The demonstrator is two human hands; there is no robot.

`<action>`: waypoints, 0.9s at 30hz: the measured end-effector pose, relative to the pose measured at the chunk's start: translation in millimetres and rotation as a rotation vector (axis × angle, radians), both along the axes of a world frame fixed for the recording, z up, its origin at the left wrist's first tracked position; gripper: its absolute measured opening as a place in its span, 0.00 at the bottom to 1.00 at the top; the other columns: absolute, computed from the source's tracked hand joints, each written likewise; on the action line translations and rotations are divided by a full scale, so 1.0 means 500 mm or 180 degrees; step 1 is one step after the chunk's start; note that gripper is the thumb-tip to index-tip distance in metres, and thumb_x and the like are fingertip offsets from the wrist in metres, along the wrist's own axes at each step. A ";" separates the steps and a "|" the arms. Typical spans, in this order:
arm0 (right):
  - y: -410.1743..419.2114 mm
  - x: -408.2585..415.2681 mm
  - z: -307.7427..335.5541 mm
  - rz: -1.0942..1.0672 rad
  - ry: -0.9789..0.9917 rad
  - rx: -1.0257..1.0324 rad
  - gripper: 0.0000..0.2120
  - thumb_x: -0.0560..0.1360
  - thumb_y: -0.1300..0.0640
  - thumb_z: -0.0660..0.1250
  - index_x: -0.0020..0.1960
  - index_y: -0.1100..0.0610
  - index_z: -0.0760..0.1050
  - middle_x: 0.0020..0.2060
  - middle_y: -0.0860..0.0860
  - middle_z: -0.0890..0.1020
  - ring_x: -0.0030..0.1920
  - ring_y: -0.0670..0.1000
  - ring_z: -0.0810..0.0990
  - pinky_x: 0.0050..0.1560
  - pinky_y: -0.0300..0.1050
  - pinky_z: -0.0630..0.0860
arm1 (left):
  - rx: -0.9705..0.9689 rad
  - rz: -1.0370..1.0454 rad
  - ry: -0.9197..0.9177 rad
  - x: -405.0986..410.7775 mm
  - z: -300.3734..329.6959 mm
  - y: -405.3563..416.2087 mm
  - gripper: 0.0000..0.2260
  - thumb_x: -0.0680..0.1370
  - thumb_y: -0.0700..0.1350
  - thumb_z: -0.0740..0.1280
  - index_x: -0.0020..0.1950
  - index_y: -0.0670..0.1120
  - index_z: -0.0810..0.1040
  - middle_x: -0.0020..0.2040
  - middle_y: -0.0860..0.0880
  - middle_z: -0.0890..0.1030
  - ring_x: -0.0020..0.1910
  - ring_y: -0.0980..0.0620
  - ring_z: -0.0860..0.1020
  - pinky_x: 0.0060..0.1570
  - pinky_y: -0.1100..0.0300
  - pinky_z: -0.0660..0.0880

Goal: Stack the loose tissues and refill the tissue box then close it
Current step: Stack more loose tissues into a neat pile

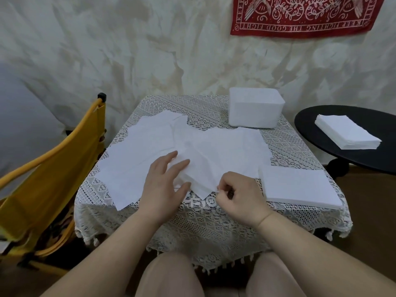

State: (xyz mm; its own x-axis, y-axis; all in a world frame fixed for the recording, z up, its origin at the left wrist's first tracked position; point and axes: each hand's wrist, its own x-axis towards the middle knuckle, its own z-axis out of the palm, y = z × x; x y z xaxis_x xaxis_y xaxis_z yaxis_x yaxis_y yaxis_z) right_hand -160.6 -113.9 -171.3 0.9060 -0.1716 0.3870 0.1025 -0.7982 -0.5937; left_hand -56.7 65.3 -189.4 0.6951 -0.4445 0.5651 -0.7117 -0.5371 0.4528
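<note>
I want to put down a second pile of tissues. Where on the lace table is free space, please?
Bare lace table lies along the near edge, in front of both hands, and at the far left corner behind the loose tissues. The middle is crowded with them; the tissue box fills the far right, the stacked tissues the near right.

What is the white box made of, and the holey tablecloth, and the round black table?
The white box looks like matte, slightly see-through plastic, with rounded corners and a rim. The tablecloth seems cotton lace: woven holes and a tasselled edge. The round black table could be painted wood or metal; its smooth dark top doesn't say which.
</note>
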 end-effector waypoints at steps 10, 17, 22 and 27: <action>0.006 0.007 -0.009 0.0083 -0.0443 -0.1129 0.17 0.69 0.45 0.63 0.51 0.55 0.77 0.47 0.48 0.80 0.50 0.51 0.75 0.51 0.44 0.74 | -0.0351 0.0168 0.0297 -0.019 0.025 -0.002 0.12 0.68 0.34 0.71 0.39 0.52 0.76 0.47 0.58 0.78 0.58 0.56 0.71 0.57 0.58 0.69; 0.006 -0.014 0.058 -0.0086 -0.0431 -0.0427 0.08 0.71 0.54 0.61 0.43 0.54 0.77 0.35 0.47 0.79 0.36 0.49 0.77 0.37 0.42 0.72 | -0.0830 -0.0060 0.0324 -0.056 0.099 0.013 0.13 0.72 0.39 0.72 0.44 0.58 0.75 0.44 0.61 0.79 0.48 0.69 0.75 0.50 0.76 0.68; 0.013 -0.049 0.066 0.0048 -0.0291 -0.0091 0.02 0.68 0.53 0.59 0.37 0.49 0.68 0.27 0.46 0.72 0.31 0.47 0.69 0.31 0.37 0.64 | -0.0237 -0.0212 0.0714 -0.068 0.089 0.058 0.18 0.72 0.45 0.73 0.58 0.59 0.74 0.49 0.64 0.78 0.52 0.72 0.72 0.48 0.81 0.64; 0.008 -0.054 0.048 -0.0357 -0.0153 0.0016 0.09 0.74 0.55 0.66 0.54 0.51 0.75 0.39 0.44 0.76 0.36 0.46 0.73 0.40 0.42 0.67 | -0.0347 0.0148 0.0874 -0.086 0.064 0.062 0.13 0.74 0.42 0.71 0.34 0.56 0.73 0.34 0.61 0.78 0.40 0.71 0.75 0.36 0.77 0.66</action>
